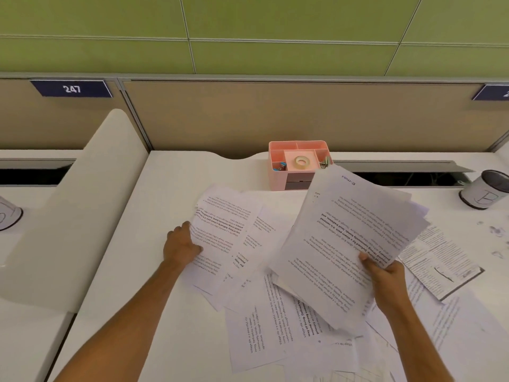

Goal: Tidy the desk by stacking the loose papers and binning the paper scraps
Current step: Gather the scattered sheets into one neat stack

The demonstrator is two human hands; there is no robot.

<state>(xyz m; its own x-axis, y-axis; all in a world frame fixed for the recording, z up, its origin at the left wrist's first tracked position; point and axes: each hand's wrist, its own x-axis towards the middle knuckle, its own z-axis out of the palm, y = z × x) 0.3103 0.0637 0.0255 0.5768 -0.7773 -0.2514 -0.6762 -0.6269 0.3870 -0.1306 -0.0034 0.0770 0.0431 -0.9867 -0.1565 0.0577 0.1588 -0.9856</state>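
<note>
Printed white sheets lie scattered over the white desk (170,188). My right hand (385,279) grips a thick bundle of papers (349,238) by its near edge, lifted and tilted above the desk. My left hand (180,245) holds the left edge of a few overlapping sheets (223,232) lying at the middle left. More loose sheets (264,326) lie flat below the bundle, and another printed page (440,257) lies to the right. Small paper scraps (495,232) dot the desk at the far right.
A pink desk organiser (298,164) with a tape roll and clips stands at the back centre. A white tin can (484,190) stands at the back right, another can (8,213) at the far left. A white curved divider (77,216) bounds the desk's left side.
</note>
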